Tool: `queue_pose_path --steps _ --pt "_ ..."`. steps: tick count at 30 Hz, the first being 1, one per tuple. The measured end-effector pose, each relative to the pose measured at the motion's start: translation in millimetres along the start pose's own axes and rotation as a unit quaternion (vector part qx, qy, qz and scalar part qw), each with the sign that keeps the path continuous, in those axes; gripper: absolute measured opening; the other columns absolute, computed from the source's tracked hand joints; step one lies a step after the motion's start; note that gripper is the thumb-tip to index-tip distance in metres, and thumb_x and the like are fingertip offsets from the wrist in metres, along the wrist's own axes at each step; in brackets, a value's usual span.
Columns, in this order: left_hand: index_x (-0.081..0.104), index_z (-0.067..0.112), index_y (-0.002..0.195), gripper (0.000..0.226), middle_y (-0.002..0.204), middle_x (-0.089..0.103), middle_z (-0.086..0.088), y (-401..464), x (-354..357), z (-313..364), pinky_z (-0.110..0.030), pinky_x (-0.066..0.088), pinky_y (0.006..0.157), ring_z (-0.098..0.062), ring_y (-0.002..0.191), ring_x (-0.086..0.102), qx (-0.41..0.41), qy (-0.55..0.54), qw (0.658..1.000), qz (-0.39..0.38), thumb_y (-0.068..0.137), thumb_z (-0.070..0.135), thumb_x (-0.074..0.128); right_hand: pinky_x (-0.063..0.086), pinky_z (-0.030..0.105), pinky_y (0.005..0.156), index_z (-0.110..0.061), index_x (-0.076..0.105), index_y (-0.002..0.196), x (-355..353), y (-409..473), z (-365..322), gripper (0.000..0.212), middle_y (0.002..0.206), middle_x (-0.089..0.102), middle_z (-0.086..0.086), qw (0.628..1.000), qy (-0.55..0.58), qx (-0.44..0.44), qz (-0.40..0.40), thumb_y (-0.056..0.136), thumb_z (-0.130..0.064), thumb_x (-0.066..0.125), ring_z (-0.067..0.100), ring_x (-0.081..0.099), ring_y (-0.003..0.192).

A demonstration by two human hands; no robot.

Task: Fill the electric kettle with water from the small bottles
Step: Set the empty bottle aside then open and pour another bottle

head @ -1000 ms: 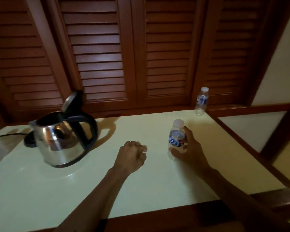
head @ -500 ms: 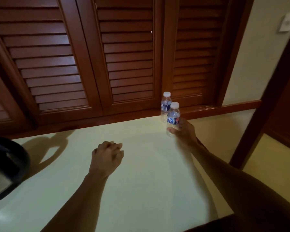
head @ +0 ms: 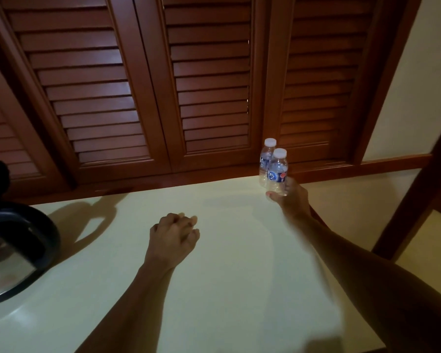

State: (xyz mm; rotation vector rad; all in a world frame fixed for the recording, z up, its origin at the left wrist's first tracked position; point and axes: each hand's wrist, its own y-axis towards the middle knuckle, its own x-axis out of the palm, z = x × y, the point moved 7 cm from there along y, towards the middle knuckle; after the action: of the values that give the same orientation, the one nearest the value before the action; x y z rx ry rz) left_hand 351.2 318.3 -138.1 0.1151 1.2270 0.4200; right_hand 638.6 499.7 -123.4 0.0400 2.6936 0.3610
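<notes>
Little is shifting since the last frame: your right hand [head: 289, 197] is clamping the near bottle [head: 278, 171] just before its twin [head: 265, 159], left hand [head: 175, 231] loosely curled, kettle [head: 18, 253] far leftward, so be setting it down upright.

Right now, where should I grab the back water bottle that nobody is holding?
Probably around its middle, from its left side. The back bottle stands upright, and the front bottle, held by the right hand, blocks its right and front.

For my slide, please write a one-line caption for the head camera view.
Right hand grips one capped bottle beside another bottle; left hand rests on the table, kettle at left.
</notes>
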Motion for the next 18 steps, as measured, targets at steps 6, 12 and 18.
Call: queue_pose_path --steps 6,12,18 --pt "0.068 0.032 0.12 0.063 0.132 0.06 -0.001 0 0 0 -0.048 0.042 0.103 -0.021 0.125 0.051 0.001 0.013 1.0 0.005 0.08 0.06 0.028 0.04 0.017 0.069 -0.01 0.061 0.116 2 0 -1 0.05 0.109 0.067 0.003 0.999 -0.048 0.001 -0.016 0.073 -0.024 0.081 0.015 0.059 0.091" --pt "0.065 0.03 0.125 0.054 0.136 0.056 -0.001 1 -1 5 -0.049 0.035 0.105 -0.022 0.128 0.046 -0.002 0.025 0.999 -0.023 0.084 0.053 0.038 0.05 0.032 0.08 -0.017 0.058 0.115 -2 -3 3 0.073 0.108 0.067 0.001 0.997 -0.066 0.029 -0.011 0.053 -0.042 0.087 0.021 0.062 0.099" --pt "0.068 0.027 0.121 0.053 0.128 0.064 -0.002 -4 -6 6 -0.048 0.043 0.099 -0.023 0.123 0.052 0.011 0.012 1.0 -0.019 0.087 0.051 0.037 0.039 0.041 0.103 -0.007 0.035 0.143 -18 -36 2 0.089 0.14 0.045 0.015 0.994 -0.078 0.071 0.038 0.07 -0.028 0.082 0.031 0.046 0.127"
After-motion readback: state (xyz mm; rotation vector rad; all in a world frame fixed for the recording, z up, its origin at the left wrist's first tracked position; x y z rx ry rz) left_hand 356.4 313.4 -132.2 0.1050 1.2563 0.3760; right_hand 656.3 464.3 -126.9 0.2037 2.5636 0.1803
